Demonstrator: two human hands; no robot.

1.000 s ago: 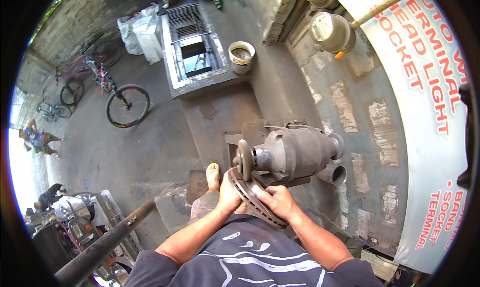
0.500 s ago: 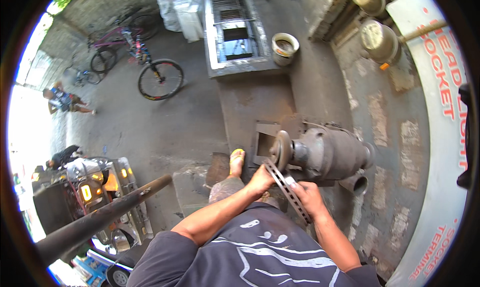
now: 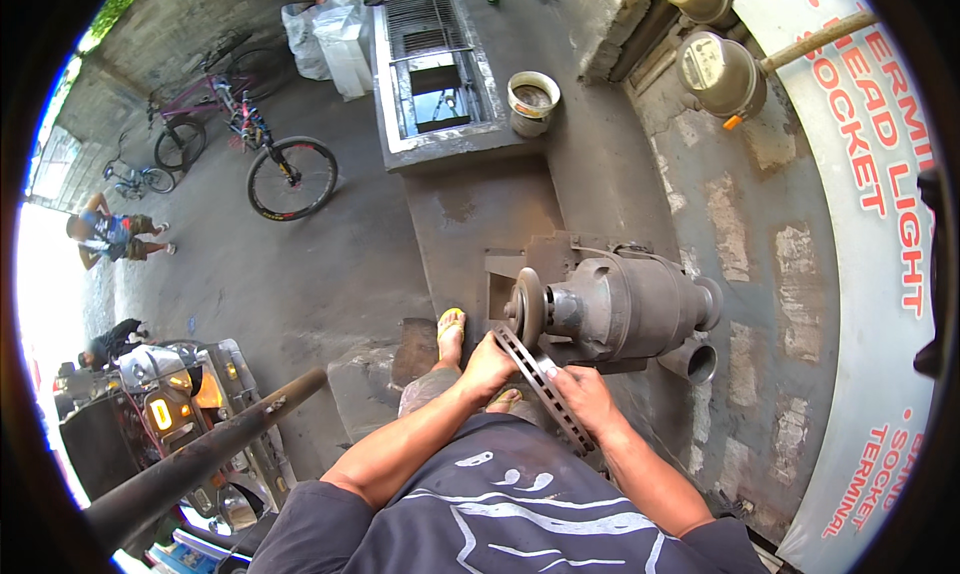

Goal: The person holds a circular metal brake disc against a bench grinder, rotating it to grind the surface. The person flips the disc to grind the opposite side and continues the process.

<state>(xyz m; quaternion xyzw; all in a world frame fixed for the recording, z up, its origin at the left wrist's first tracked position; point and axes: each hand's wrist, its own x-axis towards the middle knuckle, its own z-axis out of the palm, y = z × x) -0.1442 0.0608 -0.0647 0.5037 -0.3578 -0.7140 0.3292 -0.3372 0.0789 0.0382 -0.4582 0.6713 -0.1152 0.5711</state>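
Note:
A metal brake disc, seen edge-on with a row of vent slots along its rim, is gripped between my two hands. My left hand is closed on its left side, near the upper end. On the opposite side my right hand holds it, the thumb lying along the edge. The disc's upper end is at the grinding wheel of a dusty bench grinder; whether they touch, I cannot tell. Both palms and most of the disc's faces are hidden.
A metal pipe slants in at lower left, before a parked motor vehicle. Bicycles and a person are farther left. A grated concrete basin and a bucket stand ahead. A brick wall and sign line the right.
The whole view has shifted, so the grinder, disc and hands appear farther left. Both hands keep their hold on the disc by the wheel. The person at left has changed posture slightly.

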